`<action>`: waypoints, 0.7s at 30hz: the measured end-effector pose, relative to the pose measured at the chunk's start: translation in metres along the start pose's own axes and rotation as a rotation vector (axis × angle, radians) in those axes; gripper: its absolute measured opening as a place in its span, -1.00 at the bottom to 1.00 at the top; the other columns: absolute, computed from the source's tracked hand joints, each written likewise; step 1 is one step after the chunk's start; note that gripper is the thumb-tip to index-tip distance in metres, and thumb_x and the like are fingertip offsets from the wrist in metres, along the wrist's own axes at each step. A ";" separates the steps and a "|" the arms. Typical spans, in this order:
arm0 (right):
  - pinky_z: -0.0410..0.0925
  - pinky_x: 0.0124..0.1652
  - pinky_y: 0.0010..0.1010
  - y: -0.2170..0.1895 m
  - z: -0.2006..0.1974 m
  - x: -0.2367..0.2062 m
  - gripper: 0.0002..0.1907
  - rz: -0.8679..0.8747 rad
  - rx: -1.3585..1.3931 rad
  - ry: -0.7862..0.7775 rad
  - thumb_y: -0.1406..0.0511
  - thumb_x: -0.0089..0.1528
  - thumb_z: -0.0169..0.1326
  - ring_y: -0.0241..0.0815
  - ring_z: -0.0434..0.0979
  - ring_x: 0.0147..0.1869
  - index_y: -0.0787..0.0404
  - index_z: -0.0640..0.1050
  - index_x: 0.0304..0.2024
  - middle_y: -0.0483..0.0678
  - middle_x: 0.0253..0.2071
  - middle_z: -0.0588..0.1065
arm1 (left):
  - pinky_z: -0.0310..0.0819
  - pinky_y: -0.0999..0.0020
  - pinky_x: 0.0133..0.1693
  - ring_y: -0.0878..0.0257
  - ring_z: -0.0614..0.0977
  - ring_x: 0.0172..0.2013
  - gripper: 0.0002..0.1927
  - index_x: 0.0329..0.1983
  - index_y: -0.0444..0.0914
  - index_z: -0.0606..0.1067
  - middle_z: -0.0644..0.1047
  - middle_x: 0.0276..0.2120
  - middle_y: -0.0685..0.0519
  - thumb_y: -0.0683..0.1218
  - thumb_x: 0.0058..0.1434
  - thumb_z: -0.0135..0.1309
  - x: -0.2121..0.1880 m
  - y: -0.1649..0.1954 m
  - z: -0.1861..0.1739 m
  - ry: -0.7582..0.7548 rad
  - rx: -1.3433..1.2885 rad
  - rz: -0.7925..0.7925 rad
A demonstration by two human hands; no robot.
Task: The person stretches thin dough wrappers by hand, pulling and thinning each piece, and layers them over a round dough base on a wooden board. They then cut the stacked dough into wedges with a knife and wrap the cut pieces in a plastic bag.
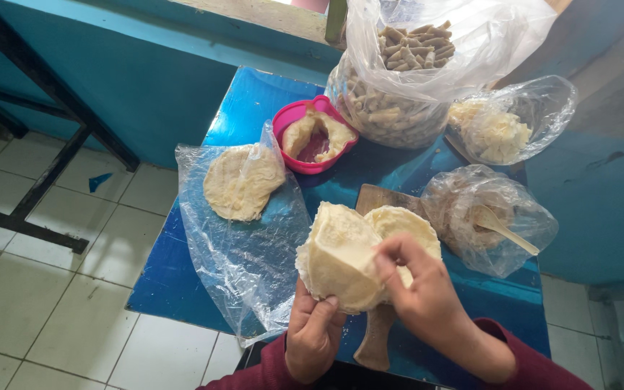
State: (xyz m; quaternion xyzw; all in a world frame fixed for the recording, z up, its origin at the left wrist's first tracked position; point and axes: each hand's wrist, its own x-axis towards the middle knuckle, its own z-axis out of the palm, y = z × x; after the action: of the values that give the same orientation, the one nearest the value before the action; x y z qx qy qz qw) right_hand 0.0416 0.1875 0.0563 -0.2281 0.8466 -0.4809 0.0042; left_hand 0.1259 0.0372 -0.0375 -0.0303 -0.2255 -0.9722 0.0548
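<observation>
My left hand (313,331) holds up a round disc of pale dough (337,256) from below, over the near part of a blue table (247,101). My right hand (419,285) pinches the edge of that dough from the right. Behind it a second pale dough disc (406,220) lies on a wooden paddle board (375,334). Another flattened dough round (242,182) rests on a clear plastic sheet (243,267) at the left of the table.
A pink bowl (283,119) with dough stands at the back. Behind it is a big clear bag of stick-shaped pieces (395,87). A bag of crumbly white filling (500,130) and a bag with a wooden spoon (503,230) sit on the right. Tiled floor lies left.
</observation>
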 end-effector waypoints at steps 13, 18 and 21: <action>0.42 -0.15 -0.46 0.024 -0.006 0.014 -0.58 0.248 0.461 -0.213 0.19 0.18 0.29 -0.34 0.53 -0.12 0.30 0.48 -0.06 -0.04 -0.18 0.57 | 0.22 0.06 0.34 0.01 0.35 0.36 -0.29 0.52 -0.31 0.02 0.27 0.37 -0.19 -0.38 0.26 -0.32 -0.002 -0.008 0.001 -0.005 0.014 -0.019; 0.49 -0.23 -0.40 0.048 -0.047 0.031 -0.75 0.559 0.928 -0.178 0.24 0.25 0.17 -0.26 0.62 -0.23 0.25 0.50 -0.12 -0.01 -0.23 0.60 | 0.32 -0.02 0.28 -0.06 0.42 0.29 -0.30 0.47 -0.35 0.05 0.32 0.32 -0.22 -0.35 0.21 -0.27 0.004 0.000 -0.001 0.059 -0.046 -0.081; 0.51 -0.22 -0.41 0.062 -0.073 0.038 -0.78 0.619 1.027 -0.142 0.22 0.30 0.11 -0.27 0.62 -0.25 0.25 0.51 -0.12 -0.06 -0.26 0.59 | 0.36 -0.06 0.24 -0.10 0.44 0.27 -0.27 0.46 -0.36 0.07 0.33 0.31 -0.26 -0.32 0.14 -0.25 0.005 0.005 -0.005 0.061 -0.066 -0.106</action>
State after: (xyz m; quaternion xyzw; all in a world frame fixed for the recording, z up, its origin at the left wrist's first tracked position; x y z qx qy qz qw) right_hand -0.0322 0.2586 0.0529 0.0284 0.5308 -0.7883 0.3099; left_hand 0.1212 0.0297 -0.0397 0.0094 -0.1928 -0.9812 0.0092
